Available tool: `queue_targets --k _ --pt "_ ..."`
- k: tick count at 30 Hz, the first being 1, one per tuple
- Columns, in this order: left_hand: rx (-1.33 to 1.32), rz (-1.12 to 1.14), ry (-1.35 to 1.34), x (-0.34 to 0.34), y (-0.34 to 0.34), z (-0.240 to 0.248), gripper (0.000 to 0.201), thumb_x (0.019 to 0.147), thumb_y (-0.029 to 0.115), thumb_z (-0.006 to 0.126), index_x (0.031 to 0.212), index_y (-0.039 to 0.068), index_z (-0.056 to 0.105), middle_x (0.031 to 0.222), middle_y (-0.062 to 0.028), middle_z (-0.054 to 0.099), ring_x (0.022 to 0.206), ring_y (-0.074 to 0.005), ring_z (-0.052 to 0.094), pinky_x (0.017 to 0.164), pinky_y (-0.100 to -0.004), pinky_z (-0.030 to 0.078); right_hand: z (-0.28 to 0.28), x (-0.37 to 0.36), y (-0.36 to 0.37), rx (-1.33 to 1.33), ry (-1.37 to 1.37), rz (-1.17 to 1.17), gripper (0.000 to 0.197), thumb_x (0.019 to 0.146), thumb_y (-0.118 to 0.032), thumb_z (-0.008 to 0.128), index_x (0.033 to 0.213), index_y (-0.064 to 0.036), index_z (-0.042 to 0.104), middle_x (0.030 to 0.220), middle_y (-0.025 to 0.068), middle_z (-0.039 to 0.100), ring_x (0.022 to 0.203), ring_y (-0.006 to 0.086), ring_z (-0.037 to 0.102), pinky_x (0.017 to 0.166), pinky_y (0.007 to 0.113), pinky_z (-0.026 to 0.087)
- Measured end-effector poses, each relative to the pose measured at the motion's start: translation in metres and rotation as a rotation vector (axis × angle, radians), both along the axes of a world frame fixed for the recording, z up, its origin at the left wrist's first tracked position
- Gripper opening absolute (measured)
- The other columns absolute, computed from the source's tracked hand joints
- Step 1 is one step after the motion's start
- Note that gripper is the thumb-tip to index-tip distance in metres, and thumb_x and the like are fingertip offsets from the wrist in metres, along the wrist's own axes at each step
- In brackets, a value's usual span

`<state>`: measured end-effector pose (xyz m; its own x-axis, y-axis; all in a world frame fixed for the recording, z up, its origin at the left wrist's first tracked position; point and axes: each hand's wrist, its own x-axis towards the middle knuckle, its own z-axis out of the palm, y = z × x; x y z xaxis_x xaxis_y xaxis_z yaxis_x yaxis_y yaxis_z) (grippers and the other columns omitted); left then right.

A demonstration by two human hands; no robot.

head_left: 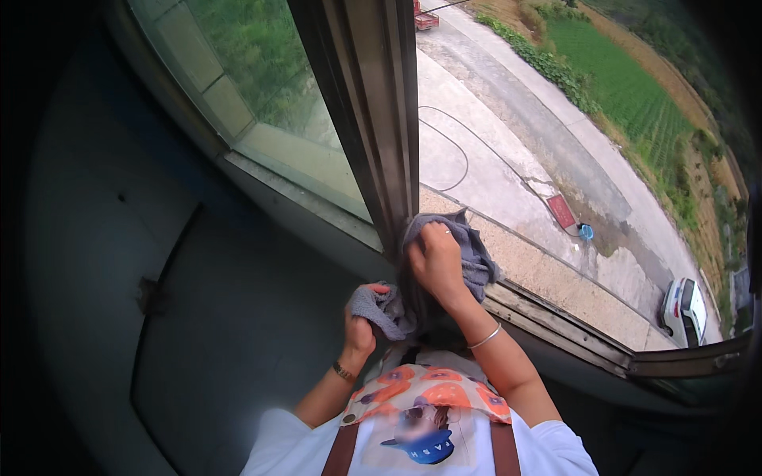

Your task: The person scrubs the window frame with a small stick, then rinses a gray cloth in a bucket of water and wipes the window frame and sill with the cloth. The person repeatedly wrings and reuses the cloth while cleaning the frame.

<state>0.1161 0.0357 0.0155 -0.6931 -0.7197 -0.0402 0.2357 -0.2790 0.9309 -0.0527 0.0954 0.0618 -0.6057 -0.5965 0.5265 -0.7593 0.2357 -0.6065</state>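
Note:
A grey cloth [468,258] is bunched at the foot of the dark upright window frame [381,111]. My right hand [435,262] grips its upper part and presses it against the frame near the sill track [556,321]. Lower and to the left, my left hand [359,321] holds the hanging end of the same cloth [375,305]. A thin bangle sits on my right wrist and a dark band on my left wrist.
The closed glass pane [262,87] lies left of the frame; the right side is open to the outside far below, with a concrete yard, a white car [684,309] and green fields. A dark blue wall [182,317] runs under the sill.

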Motion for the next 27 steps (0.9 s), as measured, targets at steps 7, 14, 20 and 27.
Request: queue_targets --k 7,14,20,27 --pt "0.05 -0.065 0.018 -0.009 0.0 0.009 0.025 0.091 0.015 0.042 0.096 -0.001 0.061 0.1 -0.01 0.061 0.091 -0.0167 0.058 0.086 -0.0293 0.045 -0.022 0.003 -0.008 0.181 0.194 -0.066 0.009 0.069 -0.007 0.06 0.073 -0.0056 0.052 0.072 0.0107 0.056 0.071 0.0302 0.056 0.062 0.04 0.044" --pt "0.027 -0.087 0.052 -0.01 -0.005 0.014 0.026 0.093 0.018 0.042 0.095 -0.002 0.059 0.099 -0.0107 0.062 0.09 -0.0167 0.059 0.085 -0.0297 0.046 -0.029 -0.005 -0.008 0.151 0.178 -0.063 0.007 0.071 -0.007 0.058 0.071 -0.0044 0.052 0.07 0.0127 0.056 0.068 0.0317 0.057 0.059 0.042 0.046" --pt "0.028 -0.086 0.027 -0.008 -0.007 0.005 0.025 0.091 0.015 0.042 0.097 -0.002 0.059 0.098 -0.0098 0.061 0.091 -0.0164 0.058 0.086 -0.0289 0.045 -0.021 0.017 0.0 0.205 0.132 0.015 0.006 0.071 -0.004 0.059 0.073 -0.0022 0.054 0.074 0.015 0.057 0.077 0.0336 0.057 0.065 0.044 0.046" --pt "0.018 -0.097 -0.005 -0.015 -0.009 0.005 0.028 0.09 0.017 0.041 0.099 -0.002 0.059 0.097 -0.0075 0.06 0.091 -0.0152 0.056 0.084 -0.0269 0.044 0.012 0.02 0.007 -0.091 -0.19 0.107 0.01 0.075 -0.007 0.061 0.076 -0.0018 0.052 0.075 0.0153 0.052 0.075 0.0358 0.054 0.064 0.045 0.044"
